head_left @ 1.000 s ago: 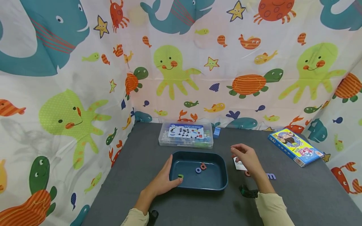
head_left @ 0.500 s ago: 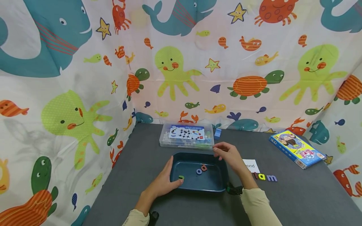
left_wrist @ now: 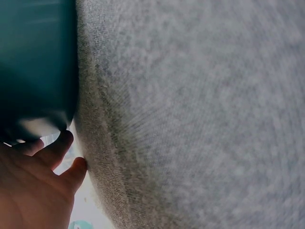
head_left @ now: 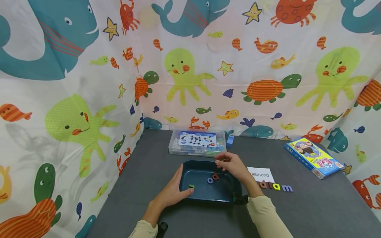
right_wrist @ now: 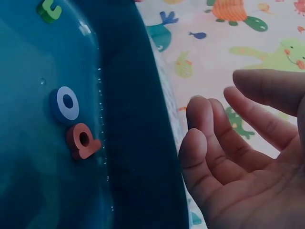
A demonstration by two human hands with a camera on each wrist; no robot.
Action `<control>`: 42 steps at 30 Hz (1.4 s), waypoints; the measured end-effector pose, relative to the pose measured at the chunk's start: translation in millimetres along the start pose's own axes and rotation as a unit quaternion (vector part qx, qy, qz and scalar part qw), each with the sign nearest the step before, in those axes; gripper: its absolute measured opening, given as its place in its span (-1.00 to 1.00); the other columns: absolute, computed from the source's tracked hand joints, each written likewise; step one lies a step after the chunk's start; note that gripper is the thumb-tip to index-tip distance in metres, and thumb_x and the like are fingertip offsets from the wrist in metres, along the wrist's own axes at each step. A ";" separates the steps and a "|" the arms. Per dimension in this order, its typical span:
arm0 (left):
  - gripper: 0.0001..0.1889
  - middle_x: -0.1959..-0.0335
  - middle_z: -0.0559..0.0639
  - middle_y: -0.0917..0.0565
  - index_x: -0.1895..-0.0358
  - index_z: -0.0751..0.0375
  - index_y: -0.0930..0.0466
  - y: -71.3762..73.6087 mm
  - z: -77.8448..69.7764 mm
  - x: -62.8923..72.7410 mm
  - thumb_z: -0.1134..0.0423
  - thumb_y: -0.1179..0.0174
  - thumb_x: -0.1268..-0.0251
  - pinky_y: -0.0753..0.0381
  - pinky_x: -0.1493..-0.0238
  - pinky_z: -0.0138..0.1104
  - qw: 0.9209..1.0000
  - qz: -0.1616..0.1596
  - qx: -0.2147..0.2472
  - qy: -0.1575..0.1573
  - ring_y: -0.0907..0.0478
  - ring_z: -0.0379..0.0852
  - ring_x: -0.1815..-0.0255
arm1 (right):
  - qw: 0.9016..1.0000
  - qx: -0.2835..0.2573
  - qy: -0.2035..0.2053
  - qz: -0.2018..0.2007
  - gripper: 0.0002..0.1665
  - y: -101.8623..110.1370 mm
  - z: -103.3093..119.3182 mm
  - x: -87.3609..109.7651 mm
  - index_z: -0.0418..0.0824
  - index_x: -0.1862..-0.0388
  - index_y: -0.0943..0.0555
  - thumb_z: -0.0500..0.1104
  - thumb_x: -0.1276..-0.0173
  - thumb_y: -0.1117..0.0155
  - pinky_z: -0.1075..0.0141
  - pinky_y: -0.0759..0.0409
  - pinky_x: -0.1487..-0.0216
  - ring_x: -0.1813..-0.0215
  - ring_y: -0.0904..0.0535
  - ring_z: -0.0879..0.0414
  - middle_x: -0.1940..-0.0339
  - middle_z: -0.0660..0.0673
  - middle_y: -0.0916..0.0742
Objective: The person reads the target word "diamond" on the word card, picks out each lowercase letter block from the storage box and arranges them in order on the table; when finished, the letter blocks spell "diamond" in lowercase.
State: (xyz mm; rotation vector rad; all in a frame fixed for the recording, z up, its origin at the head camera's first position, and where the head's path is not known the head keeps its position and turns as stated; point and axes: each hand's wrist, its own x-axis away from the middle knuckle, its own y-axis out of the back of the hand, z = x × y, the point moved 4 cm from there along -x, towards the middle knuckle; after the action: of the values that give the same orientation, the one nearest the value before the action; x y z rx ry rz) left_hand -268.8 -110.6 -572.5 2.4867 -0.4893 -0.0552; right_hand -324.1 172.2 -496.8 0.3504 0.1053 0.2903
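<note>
Grey table (head_left: pixel 119 211): one tray (head_left: pixel 205 193), left side pinched by left hand (head_left: pixel 170 191); three letters (right_wrist: pixel 72 113) inside, left of loosely curled right hand (head_left: pixel 233 165); one card (head_left: pixel 263 171), right of that hand.

From the head, looked forward and down over the grey table (head_left: pixel 128 205) from well back, taking in the left hand (head_left: pixel 172 189), the right hand (head_left: pixel 233 166), the tray (head_left: pixel 205 193) and the patterned curtain (head_left: pixel 253 66) behind. From the left wrist, looked along the left hand from very near, catching the tray's outer wall at upper left. From the right wrist, faced closely past the right hand into the tray and toward the curtain. Shared the tray's letters (head_left: pixel 210 180) between head and right wrist, the table and left hand between head and left wrist.
</note>
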 end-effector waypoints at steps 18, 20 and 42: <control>0.18 -0.80 0.05 0.21 -0.80 -0.06 0.37 0.8 -1.6 1.1 -0.23 -0.33 -0.41 -0.08 -0.57 0.29 1.000 0.008 0.009 0.003 0.08 0.16 -0.74 | 0.981 0.079 0.027 0.177 -0.69 -31.4 -14.2 -16.5 -0.51 -0.16 -0.66 -0.37 -0.51 -0.31 -0.09 -0.75 0.08 0.22 -0.69 -0.21 0.11 -0.28 -0.74; 0.18 -0.80 0.05 0.20 -0.80 -0.06 0.36 0.9 -1.2 0.4 -0.23 -0.33 -0.41 -0.07 -0.57 0.30 1.000 0.007 0.009 0.003 0.08 0.16 -0.74 | 0.974 0.111 0.030 0.197 -0.68 -34.0 -15.0 -16.4 -0.47 -0.15 -0.68 -0.35 -0.49 -0.35 0.02 -0.73 0.03 0.14 -0.67 -0.07 0.04 -0.29 -0.75; 0.18 -0.80 0.02 0.20 -0.80 -0.09 0.37 -0.4 1.7 -1.0 -0.24 -0.33 -0.42 -0.08 -0.57 0.30 1.000 0.005 -0.005 0.004 0.06 0.15 -0.74 | 0.953 0.141 0.030 0.265 -0.65 -34.8 -37.7 -19.0 -0.36 -0.09 -0.76 -0.43 -0.32 -0.47 0.23 -0.62 0.10 0.14 -0.58 0.06 0.05 -0.17 -0.75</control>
State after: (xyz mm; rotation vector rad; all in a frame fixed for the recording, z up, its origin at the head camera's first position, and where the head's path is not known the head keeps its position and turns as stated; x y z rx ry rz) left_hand -269.9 -110.9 -574.1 2.4742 -0.4969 -0.0426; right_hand -338.8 147.4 -543.3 0.6543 0.1110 0.8239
